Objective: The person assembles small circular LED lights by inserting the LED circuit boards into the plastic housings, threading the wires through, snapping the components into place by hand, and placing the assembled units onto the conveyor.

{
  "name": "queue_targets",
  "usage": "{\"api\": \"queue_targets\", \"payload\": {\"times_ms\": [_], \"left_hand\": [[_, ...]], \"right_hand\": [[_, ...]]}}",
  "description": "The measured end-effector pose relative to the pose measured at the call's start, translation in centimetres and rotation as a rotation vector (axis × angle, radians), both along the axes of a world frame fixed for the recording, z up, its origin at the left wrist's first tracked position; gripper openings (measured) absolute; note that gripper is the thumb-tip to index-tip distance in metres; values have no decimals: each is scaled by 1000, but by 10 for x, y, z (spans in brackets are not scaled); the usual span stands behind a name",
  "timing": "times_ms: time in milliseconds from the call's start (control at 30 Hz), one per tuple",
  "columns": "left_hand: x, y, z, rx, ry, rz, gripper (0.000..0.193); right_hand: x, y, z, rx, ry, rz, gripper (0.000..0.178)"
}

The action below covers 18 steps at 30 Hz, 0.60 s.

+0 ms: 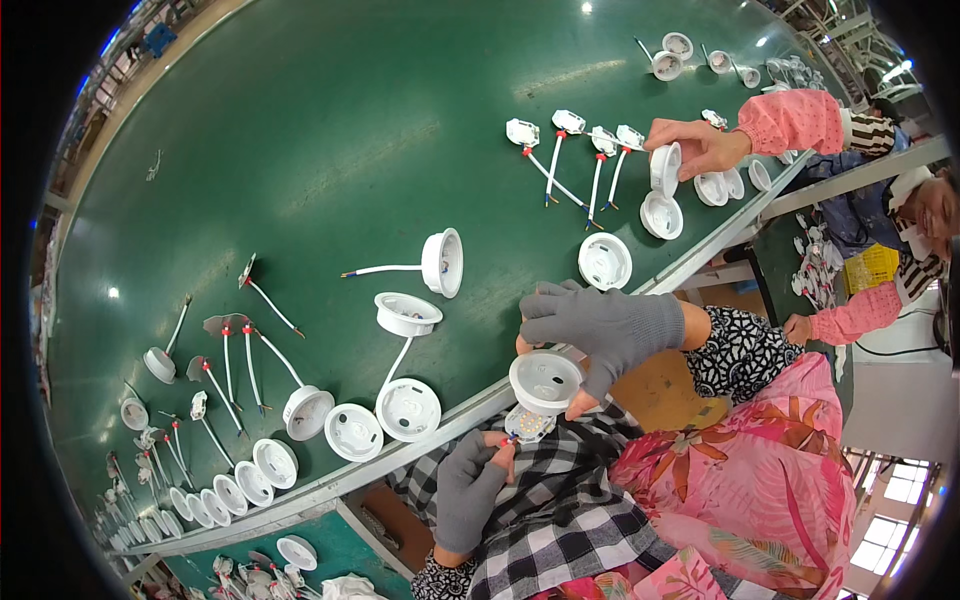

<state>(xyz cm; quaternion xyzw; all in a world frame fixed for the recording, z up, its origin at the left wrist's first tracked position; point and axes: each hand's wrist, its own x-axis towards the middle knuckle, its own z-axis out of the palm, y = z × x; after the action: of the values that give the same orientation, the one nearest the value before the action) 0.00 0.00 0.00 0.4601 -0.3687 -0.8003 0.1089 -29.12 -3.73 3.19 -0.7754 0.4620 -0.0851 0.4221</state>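
The right hand (605, 330), gloved, closes its fingers around one white housing (545, 381). Just below it, the left hand (468, 488) pinches one small LED board (527, 425). Three more housings (408, 409) lie on the green table (330, 140) left of the grip; a co-worker's hand (698, 146) reaches beyond.

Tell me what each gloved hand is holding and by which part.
Right hand grips the round white lamp housing by its rim. Left hand pinches the small LED board at its lower edge.
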Motion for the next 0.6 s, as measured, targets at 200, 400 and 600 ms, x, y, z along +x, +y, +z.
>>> {"api": "queue_targets", "payload": {"times_ms": [200, 400, 600], "left_hand": [[-5, -4, 16, -59, -28, -4, 17], [-8, 7, 28, -69, -82, 42, 17], [-23, 10, 42, -143, -108, 110, 18]], "right_hand": [[-4, -3, 3, -67, 8, -38, 75], [8, -16, -19, -503, 475, -119, 69], [18, -12, -35, -452, 541, -186, 72]]}}
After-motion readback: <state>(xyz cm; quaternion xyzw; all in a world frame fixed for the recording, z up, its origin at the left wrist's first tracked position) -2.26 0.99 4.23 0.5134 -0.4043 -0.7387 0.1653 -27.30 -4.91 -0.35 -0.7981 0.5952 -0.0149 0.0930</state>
